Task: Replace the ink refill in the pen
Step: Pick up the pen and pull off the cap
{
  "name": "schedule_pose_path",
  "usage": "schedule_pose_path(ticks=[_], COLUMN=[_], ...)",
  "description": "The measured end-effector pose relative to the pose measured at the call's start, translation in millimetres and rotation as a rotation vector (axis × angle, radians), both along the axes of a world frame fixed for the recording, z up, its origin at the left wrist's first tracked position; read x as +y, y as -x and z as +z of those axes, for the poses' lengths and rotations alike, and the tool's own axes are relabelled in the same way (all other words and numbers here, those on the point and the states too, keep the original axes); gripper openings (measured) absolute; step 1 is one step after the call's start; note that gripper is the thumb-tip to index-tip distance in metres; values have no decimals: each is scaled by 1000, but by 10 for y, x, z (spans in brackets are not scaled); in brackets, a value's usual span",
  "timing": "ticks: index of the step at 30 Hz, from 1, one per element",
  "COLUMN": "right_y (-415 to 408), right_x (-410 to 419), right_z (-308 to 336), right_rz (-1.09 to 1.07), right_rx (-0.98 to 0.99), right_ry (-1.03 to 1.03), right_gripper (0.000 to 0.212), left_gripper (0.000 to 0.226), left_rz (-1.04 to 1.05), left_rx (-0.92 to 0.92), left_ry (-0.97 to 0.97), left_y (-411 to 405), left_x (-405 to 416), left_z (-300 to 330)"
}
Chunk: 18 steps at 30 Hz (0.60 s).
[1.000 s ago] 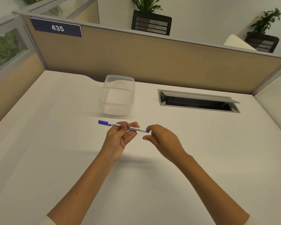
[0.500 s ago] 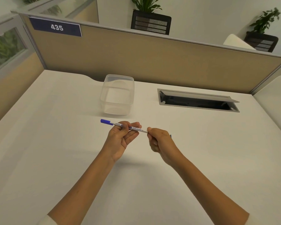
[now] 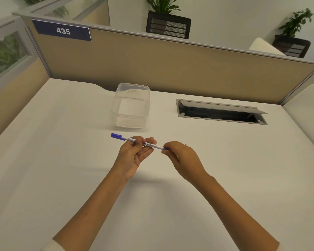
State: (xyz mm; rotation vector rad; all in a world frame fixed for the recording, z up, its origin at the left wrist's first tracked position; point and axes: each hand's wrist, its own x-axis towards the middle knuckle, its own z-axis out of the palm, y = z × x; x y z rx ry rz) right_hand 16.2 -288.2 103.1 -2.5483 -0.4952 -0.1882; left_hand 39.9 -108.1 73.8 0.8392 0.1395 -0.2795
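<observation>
A slim white pen with blue print and a blue cap on its left end is held level above the white desk. My left hand grips the barrel near its middle, palm up, between thumb and fingers. My right hand pinches the blue piece at the pen's right end with its fingertips. A ring shows on one finger of that hand. No loose refill is in sight.
A clear plastic box stands just beyond the hands. To the right of it, a cable hatch lies open in the desk. A tan partition with a "435" label closes the far side.
My right hand had closed into a fist around the pen's right end half a second ago; now it has loosened and only the fingertips pinch the blue end. The left hand has held still.
</observation>
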Motion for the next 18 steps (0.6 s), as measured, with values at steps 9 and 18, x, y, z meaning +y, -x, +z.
schedule_pose_path(ticks=[9,18], right_y=[61,40], right_x=[79,38], right_z=[70,68], right_rz=[-235,-178], right_rx=[606,521], right_ry=[-751,-607], right_gripper=[42,14], left_gripper=[17,21], left_rz=[-55,-6], left_rx=[-77,-36], left_ry=[11,5], left_y=[10,7], left_x=[-42,-3], left_z=[-19,-46])
